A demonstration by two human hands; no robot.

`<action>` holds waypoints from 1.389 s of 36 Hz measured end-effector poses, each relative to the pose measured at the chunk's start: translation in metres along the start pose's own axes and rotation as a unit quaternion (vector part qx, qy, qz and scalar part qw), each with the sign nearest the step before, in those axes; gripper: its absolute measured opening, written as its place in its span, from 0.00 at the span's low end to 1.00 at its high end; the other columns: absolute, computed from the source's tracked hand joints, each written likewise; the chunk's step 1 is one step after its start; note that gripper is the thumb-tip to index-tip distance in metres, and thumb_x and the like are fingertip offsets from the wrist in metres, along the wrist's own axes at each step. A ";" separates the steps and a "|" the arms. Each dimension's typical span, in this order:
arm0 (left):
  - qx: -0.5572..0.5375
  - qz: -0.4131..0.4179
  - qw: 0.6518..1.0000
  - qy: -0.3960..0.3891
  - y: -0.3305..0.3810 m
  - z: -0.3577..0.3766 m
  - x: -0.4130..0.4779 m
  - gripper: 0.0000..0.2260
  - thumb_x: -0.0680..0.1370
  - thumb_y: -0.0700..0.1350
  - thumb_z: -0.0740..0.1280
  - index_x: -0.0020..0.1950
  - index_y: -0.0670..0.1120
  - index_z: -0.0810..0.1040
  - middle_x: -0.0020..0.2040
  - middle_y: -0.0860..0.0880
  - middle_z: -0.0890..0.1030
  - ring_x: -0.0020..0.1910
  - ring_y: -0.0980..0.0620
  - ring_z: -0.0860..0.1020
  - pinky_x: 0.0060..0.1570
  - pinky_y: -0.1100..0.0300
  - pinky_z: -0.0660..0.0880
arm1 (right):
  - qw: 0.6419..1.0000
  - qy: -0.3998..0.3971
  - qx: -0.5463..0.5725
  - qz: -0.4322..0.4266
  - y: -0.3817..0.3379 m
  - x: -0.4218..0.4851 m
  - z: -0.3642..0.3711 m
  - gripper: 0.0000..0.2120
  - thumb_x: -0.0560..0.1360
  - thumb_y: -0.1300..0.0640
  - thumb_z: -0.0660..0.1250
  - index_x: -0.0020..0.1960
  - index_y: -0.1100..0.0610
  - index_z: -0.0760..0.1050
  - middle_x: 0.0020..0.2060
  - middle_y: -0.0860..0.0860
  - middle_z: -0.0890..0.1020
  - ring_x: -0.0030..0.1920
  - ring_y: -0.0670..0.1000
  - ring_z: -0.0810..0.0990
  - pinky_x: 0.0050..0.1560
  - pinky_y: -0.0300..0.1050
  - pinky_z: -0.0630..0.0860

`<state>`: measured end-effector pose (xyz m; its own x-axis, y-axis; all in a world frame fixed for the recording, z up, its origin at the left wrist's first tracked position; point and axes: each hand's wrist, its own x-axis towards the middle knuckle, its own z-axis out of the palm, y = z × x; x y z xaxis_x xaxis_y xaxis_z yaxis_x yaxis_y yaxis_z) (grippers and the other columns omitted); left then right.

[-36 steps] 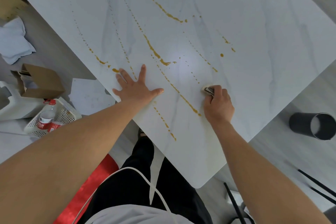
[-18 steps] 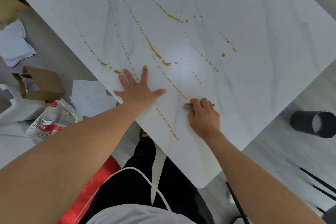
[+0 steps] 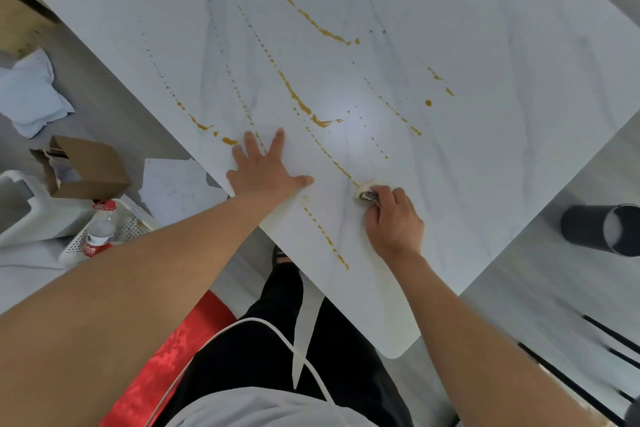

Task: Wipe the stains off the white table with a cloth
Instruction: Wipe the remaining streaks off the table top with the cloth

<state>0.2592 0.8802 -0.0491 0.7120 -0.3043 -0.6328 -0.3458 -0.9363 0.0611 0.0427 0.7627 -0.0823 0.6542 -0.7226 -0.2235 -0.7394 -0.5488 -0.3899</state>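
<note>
Cloth (image 3: 366, 191): a small wad, pale with a dark patterned patch. Only its far tip shows past my right fingertips. It sits on the table (image 3: 485, 45), towards the near edge, touching the near end of a long streak (image 3: 337, 166).
Right hand (image 3: 394, 222): fingers curled over the cloth, clamping it down on the top.
Left hand (image 3: 266, 170): flat on the table with fingers spread, holding nothing. It is left of the cloth, by the left edge, apart from the right hand.
Stains (image 3: 298, 100): orange-brown lines and dots run from far to near. Most lie beyond the cloth, and one dotted line (image 3: 320, 229) runs between my hands to the near edge.
Handling: I judge the cloth light, soft and limp, so it will bunch or roll if I push from behind. I would hold it from on top, fingers spread over the wad, and press straight down.
Surface: the top looks glossy, so the cloth should glide, though wet stain may smear.
Progress: early, I think, as most streaks are unwiped.
</note>
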 end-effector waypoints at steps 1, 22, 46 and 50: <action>-0.004 0.003 1.000 0.001 -0.001 0.000 0.000 0.51 0.69 0.75 0.68 0.81 0.65 0.40 0.83 0.45 0.39 0.81 0.37 0.43 0.72 0.33 0.61 | 1.000 0.008 0.004 0.024 -0.004 -0.001 0.002 0.12 0.74 0.60 0.64 0.58 0.55 0.76 0.44 0.52 0.75 0.45 0.57 0.76 0.33 0.44 0.66; 0.008 0.019 1.000 0.001 -0.010 0.002 -0.003 0.49 0.70 0.76 0.66 0.81 0.66 0.40 0.83 0.44 0.39 0.81 0.37 0.43 0.72 0.33 0.59 | 1.000 0.017 0.019 -0.004 -0.034 -0.061 0.032 0.13 0.72 0.60 0.65 0.56 0.53 0.77 0.42 0.50 0.73 0.42 0.54 0.75 0.28 0.40 0.65; 0.071 0.213 0.969 0.108 -0.100 -0.021 0.018 0.42 0.72 0.76 0.63 0.81 0.60 0.57 0.83 0.41 0.47 0.81 0.37 0.46 0.77 0.35 0.51 | 0.966 -0.203 0.112 0.112 -0.078 -0.106 0.024 0.09 0.77 0.57 0.61 0.54 0.50 0.77 0.46 0.47 0.75 0.47 0.52 0.77 0.43 0.46 0.73; 0.140 0.231 0.961 0.058 -0.111 -0.053 0.041 0.53 0.64 0.80 0.66 0.81 0.62 0.49 0.83 0.43 0.42 0.82 0.39 0.41 0.77 0.34 0.47 | 0.882 -0.192 0.337 0.266 -0.090 -0.098 0.006 0.06 0.75 0.61 0.67 0.42 0.52 0.80 0.35 0.48 0.78 0.36 0.49 0.77 0.38 0.43 0.72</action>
<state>0.3593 0.9625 -0.0409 0.5007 -0.7087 -0.4970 -0.7803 -0.6181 0.0953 0.0460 0.8853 -0.0313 0.3452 -0.5354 -0.7709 -0.7800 0.2931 -0.5529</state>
